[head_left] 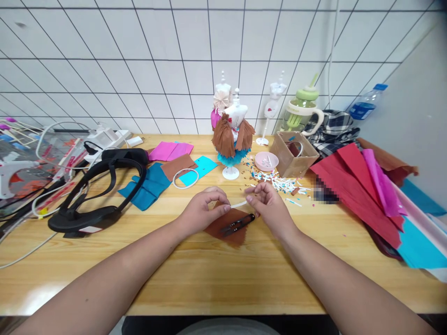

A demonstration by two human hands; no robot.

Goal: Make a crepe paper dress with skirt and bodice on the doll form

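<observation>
Forearms (115, 265) lie nearest the camera, one at each side, bringing both hands together over the table (167, 279). For good handling of the white strip (239, 204), I would keep it level and lightly stretched, hold only its ends so the middle can be seen, and mind the dark snips (237, 225), which lie just below on brown paper (222, 220) and could snag a knuckle.

Left hand (206, 209): thumb and forefinger seem to pinch the strip's left end, other fingers curled behind. Next comes the strip, spanning the gap between the hands above the paper. Right hand (268, 204): thumb at the strip's other end, forefinger bent and slightly parted from it, remaining fingers loosely curled; I cannot tell whether they grip. Beyond it lie loose scraps (284, 184).
</observation>
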